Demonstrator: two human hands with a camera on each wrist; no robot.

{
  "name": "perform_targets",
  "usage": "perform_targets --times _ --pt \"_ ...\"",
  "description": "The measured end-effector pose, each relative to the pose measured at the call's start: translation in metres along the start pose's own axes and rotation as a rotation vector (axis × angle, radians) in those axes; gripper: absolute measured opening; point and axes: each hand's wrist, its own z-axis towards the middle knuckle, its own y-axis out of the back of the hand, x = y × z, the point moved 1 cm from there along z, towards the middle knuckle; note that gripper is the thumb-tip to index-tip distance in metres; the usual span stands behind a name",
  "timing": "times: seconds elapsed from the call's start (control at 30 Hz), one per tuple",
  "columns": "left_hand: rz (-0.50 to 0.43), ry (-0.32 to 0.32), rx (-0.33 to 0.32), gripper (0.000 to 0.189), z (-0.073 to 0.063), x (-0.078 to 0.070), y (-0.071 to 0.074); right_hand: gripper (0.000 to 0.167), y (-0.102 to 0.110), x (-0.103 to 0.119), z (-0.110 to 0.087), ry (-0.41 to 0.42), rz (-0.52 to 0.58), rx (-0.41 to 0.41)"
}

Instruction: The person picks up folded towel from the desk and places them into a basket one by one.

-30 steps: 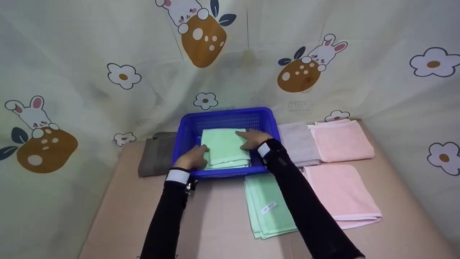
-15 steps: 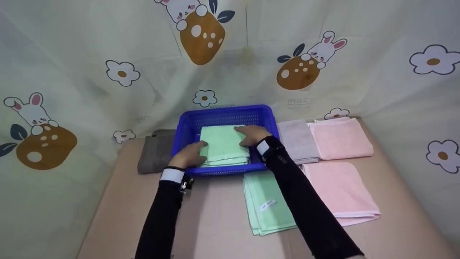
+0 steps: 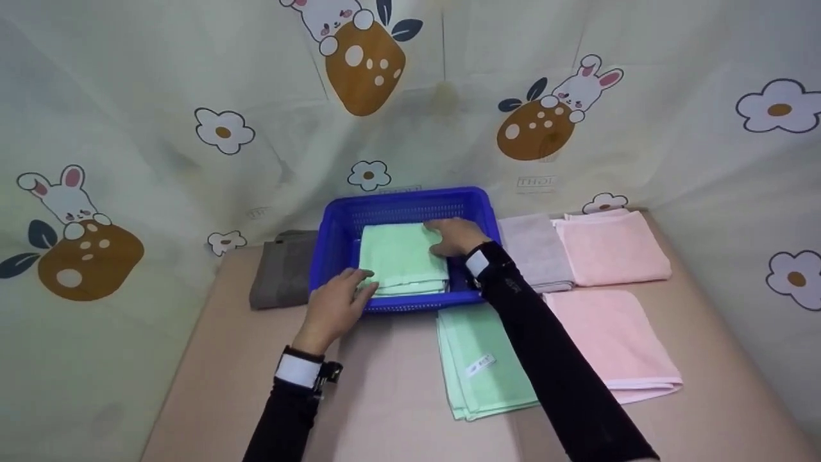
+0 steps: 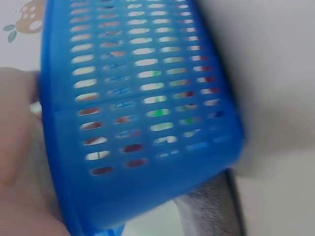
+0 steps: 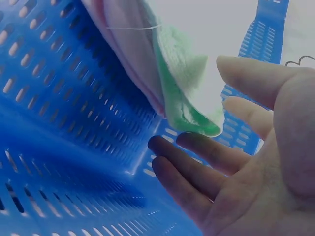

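Observation:
A folded light-green towel [image 3: 401, 253] lies on top of a stack inside the blue plastic basket [image 3: 324, 234]. Pink cloth shows against the towel in the right wrist view. My left hand [image 3: 335, 305] hovers at the basket's near-left rim, its fingers loosely extended and apart from the towel's left edge. At the towel's right side, inside the basket, is my right hand [image 3: 458, 237]. The right wrist view shows its fingers [image 5: 197, 162] spread beside the green towel's folded edge [image 5: 192, 98], gripping nothing.
Left of the basket lies a dark grey folded towel [image 3: 282, 273]. To the right are a light grey towel [image 3: 535, 253] and a pink one [image 3: 612, 250]. Nearer, another pink towel [image 3: 616, 340] and a green towel with a tag [image 3: 484, 372] lie on the brown surface [image 3: 385, 385].
My left hand has let go of the green towel's left edge and drawn back toward the near rim. The right hand has loosened beside the towel, which stays in the basket.

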Motion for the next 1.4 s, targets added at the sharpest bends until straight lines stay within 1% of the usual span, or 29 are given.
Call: perform_targets --times 0.1,0.2,0.3,0.4,0.47,0.67,0.8,0.87,0.97,1.03,1.17,1.3,1.4 --pt "0.027 -0.053 -0.031 0.039 -0.007 -0.001 -0.005 0.060 0.003 0.001 -0.002 0.027 -0.008 -0.033" --pt "0.058 -0.086 -0.032 0.042 -0.009 -0.001 -0.008 0.054 0.008 0.002 -0.003 0.052 -0.014 -0.098" --pt "0.090 -0.100 -0.021 0.044 -0.008 0.000 -0.011 0.051 0.014 0.005 -0.005 0.078 -0.019 -0.151" --pt "0.117 -0.103 -0.013 0.046 -0.009 0.002 -0.014 0.052 0.021 0.014 -0.013 0.115 -0.029 -0.175" --pt "0.130 -0.104 -0.014 0.047 -0.009 0.003 -0.015 0.051 0.027 0.020 -0.021 0.145 -0.038 -0.194" --pt "0.204 -0.112 -0.052 0.050 -0.010 0.006 -0.019 0.050 0.045 0.041 -0.053 0.239 -0.084 -0.275" --pt "0.236 -0.119 -0.069 0.052 -0.011 0.007 -0.021 0.052 0.052 0.050 -0.082 0.275 -0.100 -0.330" --pt "0.241 -0.131 -0.085 0.052 -0.011 0.007 -0.022 0.057 0.053 0.050 -0.100 0.285 -0.098 -0.358" --pt "0.243 -0.154 -0.121 0.051 -0.012 0.008 -0.024 0.071 0.053 0.045 -0.128 0.306 -0.111 -0.409" --pt "0.239 -0.172 -0.145 0.050 -0.012 0.008 -0.025 0.078 0.052 0.037 -0.145 0.323 -0.117 -0.455" --pt "0.233 -0.200 -0.173 0.050 -0.012 0.008 -0.027 0.084 0.046 0.014 -0.173 0.330 -0.107 -0.551" --pt "0.243 -0.191 -0.168 0.051 -0.012 0.008 -0.026 0.090 0.036 -0.012 -0.191 0.268 -0.082 -0.600" --pt "0.241 -0.176 -0.156 0.052 -0.012 0.008 -0.024 0.097 0.028 -0.031 -0.199 0.193 -0.048 -0.587"
